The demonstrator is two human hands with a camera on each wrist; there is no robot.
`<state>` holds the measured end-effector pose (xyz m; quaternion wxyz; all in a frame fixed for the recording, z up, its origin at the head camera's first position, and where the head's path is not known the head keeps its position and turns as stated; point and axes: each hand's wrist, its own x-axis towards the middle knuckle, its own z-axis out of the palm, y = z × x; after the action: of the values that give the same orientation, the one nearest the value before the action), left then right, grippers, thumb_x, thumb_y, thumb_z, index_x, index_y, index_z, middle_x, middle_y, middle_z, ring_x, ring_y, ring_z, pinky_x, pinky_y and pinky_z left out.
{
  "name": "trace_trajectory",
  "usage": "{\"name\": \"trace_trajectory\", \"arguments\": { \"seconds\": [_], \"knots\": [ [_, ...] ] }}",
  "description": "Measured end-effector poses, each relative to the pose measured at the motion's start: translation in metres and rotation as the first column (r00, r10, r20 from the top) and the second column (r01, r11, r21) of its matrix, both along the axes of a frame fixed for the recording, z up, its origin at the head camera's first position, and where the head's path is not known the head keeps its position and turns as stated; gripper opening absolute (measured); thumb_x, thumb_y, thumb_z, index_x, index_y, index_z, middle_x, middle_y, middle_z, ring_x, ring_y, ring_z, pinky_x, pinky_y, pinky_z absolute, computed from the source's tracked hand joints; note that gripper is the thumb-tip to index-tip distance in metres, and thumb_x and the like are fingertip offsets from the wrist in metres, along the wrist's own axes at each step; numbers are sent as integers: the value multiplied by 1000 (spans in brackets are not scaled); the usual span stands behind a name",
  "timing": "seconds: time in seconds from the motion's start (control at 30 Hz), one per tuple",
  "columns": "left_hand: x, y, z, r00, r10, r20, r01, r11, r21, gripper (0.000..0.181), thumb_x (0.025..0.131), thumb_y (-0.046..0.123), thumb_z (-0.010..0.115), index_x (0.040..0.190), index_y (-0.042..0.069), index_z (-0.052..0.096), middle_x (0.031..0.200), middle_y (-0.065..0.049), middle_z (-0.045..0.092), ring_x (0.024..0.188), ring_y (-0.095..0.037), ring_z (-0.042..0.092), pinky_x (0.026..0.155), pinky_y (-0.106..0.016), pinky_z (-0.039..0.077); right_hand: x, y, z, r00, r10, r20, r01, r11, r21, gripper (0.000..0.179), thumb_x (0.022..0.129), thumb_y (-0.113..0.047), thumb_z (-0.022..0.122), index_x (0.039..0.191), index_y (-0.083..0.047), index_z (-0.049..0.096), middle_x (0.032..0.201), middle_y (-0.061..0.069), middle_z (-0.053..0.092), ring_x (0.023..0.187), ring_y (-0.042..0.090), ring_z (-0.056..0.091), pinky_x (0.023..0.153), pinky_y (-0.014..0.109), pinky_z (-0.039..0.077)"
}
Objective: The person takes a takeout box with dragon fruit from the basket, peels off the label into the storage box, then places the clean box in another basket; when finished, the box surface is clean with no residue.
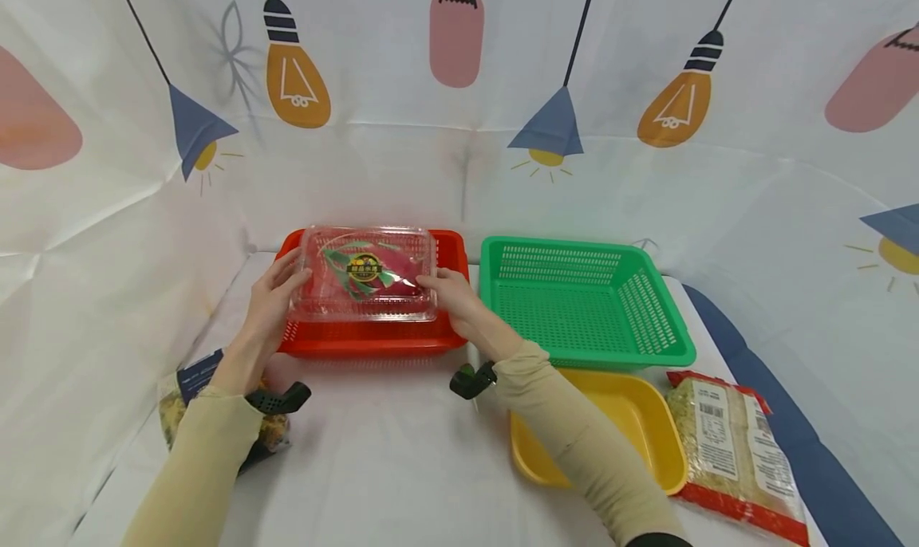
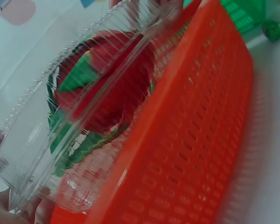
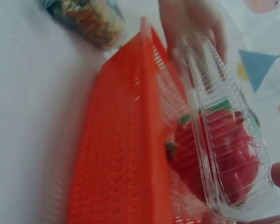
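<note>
A clear box is showing red-and-green fruit over a red basket at the white desk's far edge, a green basket is colouring its far right corner, a yellow tray and red-ended bag its right edge, and orange bulbs the backdrop.

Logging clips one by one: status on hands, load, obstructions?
Left hand and right hand gripping opposite ends of clear plastic box. Red-and-green fruit inside. Box at opening of red basket; nothing visibly in the way.

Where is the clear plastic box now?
In the head view, the plastic box is left of centre, held between the left hand and right hand, at the opening of the red basket.
</note>
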<state>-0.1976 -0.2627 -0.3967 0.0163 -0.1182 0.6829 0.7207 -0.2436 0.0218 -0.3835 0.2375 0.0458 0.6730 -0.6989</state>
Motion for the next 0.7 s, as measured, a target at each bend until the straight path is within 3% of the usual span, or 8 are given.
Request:
{"name": "trace_trajectory", "arguments": {
  "seconds": [0.1,0.23,0.37,0.7],
  "knots": [
    [6,4,6,999,21,-31,-20,999,42,65,99,41,59,157,35,31,165,-3,21,130,-14,39,113,-33,38,6,4,7,1000,-15,-8,15,1000,-15,43,100,-24,60,139,-8,51,131,12,62,115,25,59,103,42,48],
    [14,7,12,996,36,-82,-26,993,114,64,99,37,61,157,31,33,155,-3,34,122,-11,44,91,-18,51,14,8,16,999,-23,-28,22,999,-48,44,100,-26,60,140,-10,51,127,8,63,112,22,57,100,40,50],
    [21,11,17,993,40,-111,-20,986,168,65,99,35,62,156,29,34,147,2,39,124,-13,45,87,-19,53,23,13,23,999,-10,-52,7,998,-58,45,100,-28,60,141,-11,50,128,6,62,117,23,56,99,38,50],
    [36,18,19,990,16,-138,6,988,155,64,100,34,59,157,28,31,158,-6,29,121,-9,48,87,-20,54,41,23,25,993,18,-120,-22,999,-34,47,101,-31,58,143,-11,49,131,7,61,120,25,56,99,40,51]
  ]
}}
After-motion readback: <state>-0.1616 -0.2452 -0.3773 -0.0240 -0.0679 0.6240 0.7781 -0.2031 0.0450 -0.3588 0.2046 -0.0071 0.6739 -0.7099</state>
